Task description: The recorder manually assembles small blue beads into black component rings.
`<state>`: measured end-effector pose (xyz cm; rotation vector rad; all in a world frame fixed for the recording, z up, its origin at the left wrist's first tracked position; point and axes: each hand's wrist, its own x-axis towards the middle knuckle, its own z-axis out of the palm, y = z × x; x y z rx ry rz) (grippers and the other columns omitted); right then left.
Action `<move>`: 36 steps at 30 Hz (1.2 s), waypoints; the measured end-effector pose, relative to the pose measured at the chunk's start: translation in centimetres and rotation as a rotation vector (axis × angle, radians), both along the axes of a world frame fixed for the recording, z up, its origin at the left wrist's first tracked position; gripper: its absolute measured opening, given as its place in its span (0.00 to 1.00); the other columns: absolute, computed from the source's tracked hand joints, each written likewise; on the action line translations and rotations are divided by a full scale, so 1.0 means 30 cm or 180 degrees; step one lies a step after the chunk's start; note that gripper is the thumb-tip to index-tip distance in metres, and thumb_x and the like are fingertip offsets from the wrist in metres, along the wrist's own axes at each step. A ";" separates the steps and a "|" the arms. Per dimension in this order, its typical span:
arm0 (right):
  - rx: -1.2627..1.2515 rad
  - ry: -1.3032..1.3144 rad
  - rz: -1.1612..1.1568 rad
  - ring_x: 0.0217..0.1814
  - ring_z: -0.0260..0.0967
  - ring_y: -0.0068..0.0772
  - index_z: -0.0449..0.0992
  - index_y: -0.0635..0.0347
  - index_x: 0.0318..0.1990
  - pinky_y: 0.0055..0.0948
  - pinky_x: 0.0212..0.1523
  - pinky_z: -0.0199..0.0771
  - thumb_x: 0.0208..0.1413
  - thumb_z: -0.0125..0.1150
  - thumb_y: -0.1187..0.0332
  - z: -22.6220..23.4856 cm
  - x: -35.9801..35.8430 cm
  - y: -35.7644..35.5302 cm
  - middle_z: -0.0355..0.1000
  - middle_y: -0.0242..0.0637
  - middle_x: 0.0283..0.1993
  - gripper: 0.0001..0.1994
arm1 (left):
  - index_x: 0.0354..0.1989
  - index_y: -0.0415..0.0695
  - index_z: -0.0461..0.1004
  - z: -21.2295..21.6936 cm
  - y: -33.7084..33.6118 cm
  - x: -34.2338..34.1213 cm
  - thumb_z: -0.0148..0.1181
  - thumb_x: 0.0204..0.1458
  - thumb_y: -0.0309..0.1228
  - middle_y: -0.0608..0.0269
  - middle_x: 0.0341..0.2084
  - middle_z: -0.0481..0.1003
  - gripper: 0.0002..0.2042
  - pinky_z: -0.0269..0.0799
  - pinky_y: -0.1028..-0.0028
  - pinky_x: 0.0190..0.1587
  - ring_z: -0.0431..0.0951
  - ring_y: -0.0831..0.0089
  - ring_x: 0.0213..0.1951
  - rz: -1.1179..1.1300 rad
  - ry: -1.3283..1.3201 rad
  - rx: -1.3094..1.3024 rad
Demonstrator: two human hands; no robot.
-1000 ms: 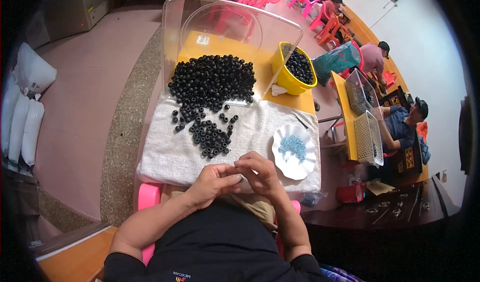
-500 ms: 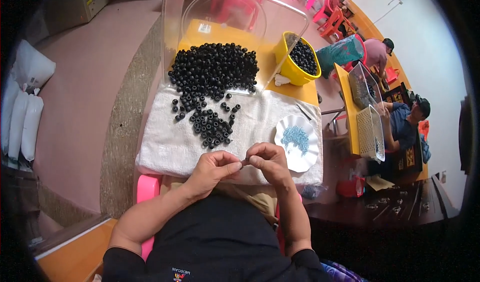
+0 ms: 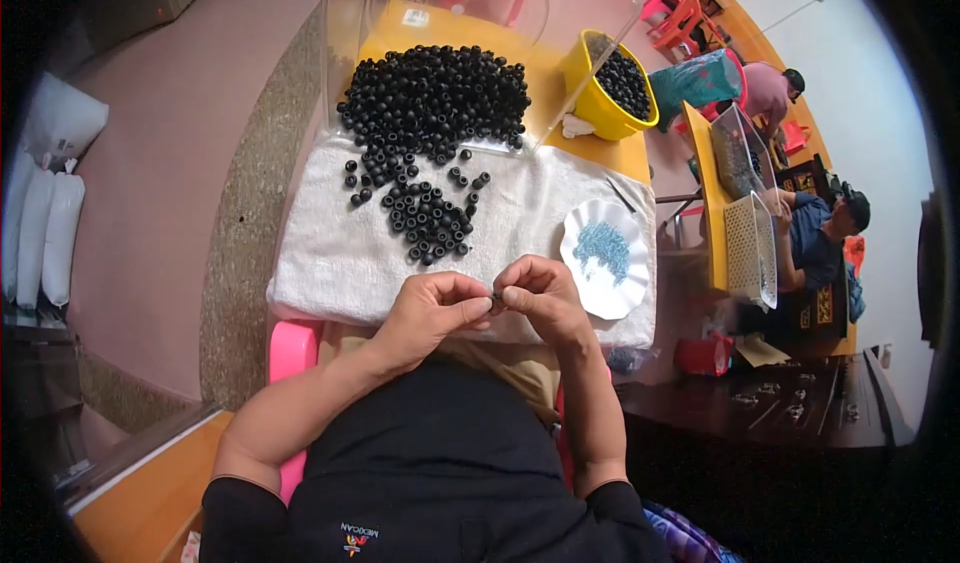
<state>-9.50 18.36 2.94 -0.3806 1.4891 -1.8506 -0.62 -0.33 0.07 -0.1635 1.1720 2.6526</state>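
Observation:
My left hand [image 3: 430, 318] and my right hand [image 3: 545, 301] meet over the near edge of a white towel [image 3: 330, 253]. Thumbs and forefingers of both are pinched round one small black bead-like part [image 3: 496, 302], mostly covered by the fingertips. Beyond them, loose round black parts with holes [image 3: 425, 223] lie on the cloth. They trail from a bigger heap [image 3: 435, 98] at the mouth of a clear plastic bin [image 3: 345, 43] lying on its side. Right of my right hand, a white wavy-rimmed plate [image 3: 610, 298] carries tiny blue, glassy-looking pieces [image 3: 606, 250].
A yellow tub [image 3: 620, 113] of black parts stands at the back right, near tweezers-like metal [image 3: 620, 193] on the towel. Farther right, a person in a dark shirt [image 3: 815, 243] sits by a white perforated basket [image 3: 750, 253]. White sacks [image 3: 50, 223] stand at far left.
The view has shifted, so the table and parts sit higher in the picture. Both hands remain pinched together at the small black part, with the fingertips a little closer.

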 end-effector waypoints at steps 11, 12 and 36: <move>0.0149 -0.0141 0.0227 0.38 0.74 0.29 0.73 0.65 0.35 0.28 0.43 0.77 0.51 0.67 0.76 0.031 0.003 0.013 0.75 0.39 0.36 0.08 | 0.39 0.35 0.71 -0.015 0.007 -0.006 0.59 0.55 0.21 0.58 0.34 0.78 0.05 0.79 0.75 0.43 0.80 0.72 0.37 -0.0033 0.0283 -0.0409; 0.0157 -0.0145 0.0254 0.39 0.74 0.28 0.72 0.65 0.35 0.27 0.43 0.76 0.51 0.67 0.76 0.033 0.003 0.014 0.75 0.39 0.37 0.08 | 0.39 0.35 0.71 -0.019 0.007 -0.006 0.59 0.55 0.21 0.58 0.34 0.78 0.05 0.79 0.75 0.43 0.80 0.72 0.37 -0.0036 0.0280 -0.0406; 0.0442 -0.0058 0.0507 0.40 0.73 0.24 0.70 0.65 0.35 0.23 0.43 0.74 0.55 0.62 0.79 0.050 0.001 0.035 0.74 0.38 0.37 0.06 | 0.35 0.38 0.71 -0.011 0.007 -0.001 0.62 0.54 0.21 0.65 0.30 0.76 0.05 0.76 0.80 0.37 0.78 0.80 0.33 -0.0032 0.0559 -0.1098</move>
